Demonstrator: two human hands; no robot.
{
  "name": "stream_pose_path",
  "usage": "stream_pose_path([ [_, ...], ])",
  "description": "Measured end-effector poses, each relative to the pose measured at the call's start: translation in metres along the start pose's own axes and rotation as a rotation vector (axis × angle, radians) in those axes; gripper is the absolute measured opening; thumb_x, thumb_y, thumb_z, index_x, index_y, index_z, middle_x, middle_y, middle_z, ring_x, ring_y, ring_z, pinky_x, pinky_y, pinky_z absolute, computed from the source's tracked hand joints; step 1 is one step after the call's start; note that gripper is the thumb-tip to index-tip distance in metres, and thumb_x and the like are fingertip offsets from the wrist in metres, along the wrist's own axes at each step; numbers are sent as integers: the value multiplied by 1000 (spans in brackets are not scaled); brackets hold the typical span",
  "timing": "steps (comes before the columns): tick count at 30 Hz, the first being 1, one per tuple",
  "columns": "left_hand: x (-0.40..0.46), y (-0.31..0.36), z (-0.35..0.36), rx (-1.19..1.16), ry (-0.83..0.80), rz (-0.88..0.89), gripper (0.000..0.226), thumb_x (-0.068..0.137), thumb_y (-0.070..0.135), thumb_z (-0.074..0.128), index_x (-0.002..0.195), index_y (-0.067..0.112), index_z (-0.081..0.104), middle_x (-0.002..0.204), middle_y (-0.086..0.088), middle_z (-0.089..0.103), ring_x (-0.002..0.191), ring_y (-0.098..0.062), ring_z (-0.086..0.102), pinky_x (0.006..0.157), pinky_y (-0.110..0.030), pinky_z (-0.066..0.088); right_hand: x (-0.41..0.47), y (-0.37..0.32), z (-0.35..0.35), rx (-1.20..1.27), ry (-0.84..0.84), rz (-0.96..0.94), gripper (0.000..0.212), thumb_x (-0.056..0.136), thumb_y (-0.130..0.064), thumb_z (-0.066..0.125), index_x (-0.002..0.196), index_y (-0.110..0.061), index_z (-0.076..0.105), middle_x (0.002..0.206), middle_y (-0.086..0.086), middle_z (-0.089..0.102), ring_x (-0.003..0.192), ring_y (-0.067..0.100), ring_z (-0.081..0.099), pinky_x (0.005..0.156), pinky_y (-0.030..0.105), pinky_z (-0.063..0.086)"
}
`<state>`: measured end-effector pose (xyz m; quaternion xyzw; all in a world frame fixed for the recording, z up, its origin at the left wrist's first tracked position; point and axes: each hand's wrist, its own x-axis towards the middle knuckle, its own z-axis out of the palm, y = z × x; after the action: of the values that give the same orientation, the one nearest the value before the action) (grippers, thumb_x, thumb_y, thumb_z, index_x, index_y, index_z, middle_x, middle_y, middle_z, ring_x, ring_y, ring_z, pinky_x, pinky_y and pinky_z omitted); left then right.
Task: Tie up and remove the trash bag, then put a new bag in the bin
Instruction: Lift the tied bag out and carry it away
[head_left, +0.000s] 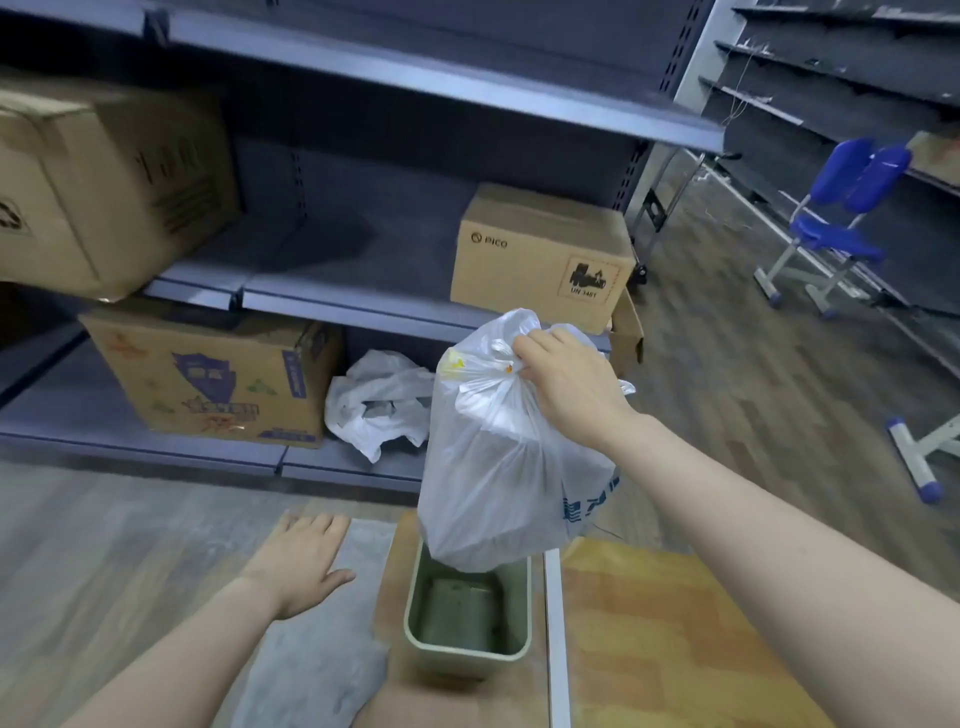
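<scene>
Your right hand (566, 384) grips the knotted top of the full trash bag (498, 467), fingers curled round the gathered plastic. The bag hangs in the air, clear of the bin (519, 603), with its bottom just above the bin's far rim. It is white and partly see-through, with blue print on its right side.

The bin is a small pale green one standing on the floor directly below the bag. No liner shows inside; you can see its bare bottom.

Your left hand (301, 561) is released, fingers straight and spread, palm down, to the left of the bin and holding nothing. Whether it touches the floor, you cannot tell.

On the lowest shelf (218, 452), beyond the bin and to the left, lies a crumpled white plastic bag (374, 400). Just left of it stands a printed cardboard box (208, 374). One shelf up, to the right, sits a plain brown box (540, 254) marked PICO, and a larger box (104, 182) sits at far left. A blue chair (841, 218) stands far right.
</scene>
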<state>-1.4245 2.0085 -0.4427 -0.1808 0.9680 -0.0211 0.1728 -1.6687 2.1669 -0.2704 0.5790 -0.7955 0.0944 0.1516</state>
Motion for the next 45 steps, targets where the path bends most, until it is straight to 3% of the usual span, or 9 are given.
stream_pose_path([
  [3,-32,-5,-39,-32,-116,-84,65,97,54,28,146,14,17,148,-3,30,136,-21,32,113,-42,18,12,1,-45,13,-8,23,17,82,-4,36,83,-6,53,76,8,55,71,29,49,53,33,33],
  [6,-59,-10,-75,-30,-161,-131,65,97,55,27,146,15,17,150,-2,28,138,-20,28,115,-45,16,25,-2,-88,19,-35,26,11,82,2,47,87,-5,54,81,9,56,72,26,41,61,42,44],
  [10,-85,-12,-126,-56,-176,-166,65,97,54,29,147,16,16,149,-1,29,137,-19,30,115,-46,16,38,-8,-140,21,-108,9,14,85,1,44,93,-6,52,90,10,55,76,21,29,72,41,40],
  [16,-111,-12,-195,-109,-136,-210,66,96,54,31,147,14,17,148,-4,31,136,-22,33,114,-47,20,45,-22,-201,-23,-205,-24,20,89,-6,41,106,-9,50,106,7,54,94,27,45,80,36,36],
  [21,-132,-8,-227,-155,-115,-241,63,96,54,33,145,15,23,147,-5,34,134,-22,35,113,-48,21,47,-35,-227,-28,-191,-76,15,92,-9,40,104,-10,49,105,6,55,88,25,42,78,35,33],
  [32,-196,-18,-232,-248,-97,-503,61,96,51,34,145,16,22,145,-7,36,134,-25,35,113,-53,19,70,-75,-228,15,-140,-331,15,90,-5,42,100,-7,52,97,10,57,85,30,47,71,31,20],
  [36,-223,-24,-227,-288,-98,-615,62,97,51,33,146,15,20,145,-8,35,134,-25,36,113,-54,18,88,-100,-224,41,-115,-446,12,92,-8,42,99,-8,52,95,9,57,75,22,31,69,32,20],
  [41,-266,-40,-213,-320,-108,-744,61,97,51,30,145,14,22,144,-8,35,133,-25,36,113,-52,20,116,-145,-208,111,-62,-582,9,91,-8,44,95,-8,52,91,9,56,73,22,32,69,32,21],
  [45,-310,-61,-191,-364,-146,-860,61,97,52,30,144,14,23,144,-8,35,132,-26,37,113,-51,21,139,-194,-195,196,29,-691,7,80,0,52,82,-6,54,75,11,56,63,21,31,62,34,28],
])
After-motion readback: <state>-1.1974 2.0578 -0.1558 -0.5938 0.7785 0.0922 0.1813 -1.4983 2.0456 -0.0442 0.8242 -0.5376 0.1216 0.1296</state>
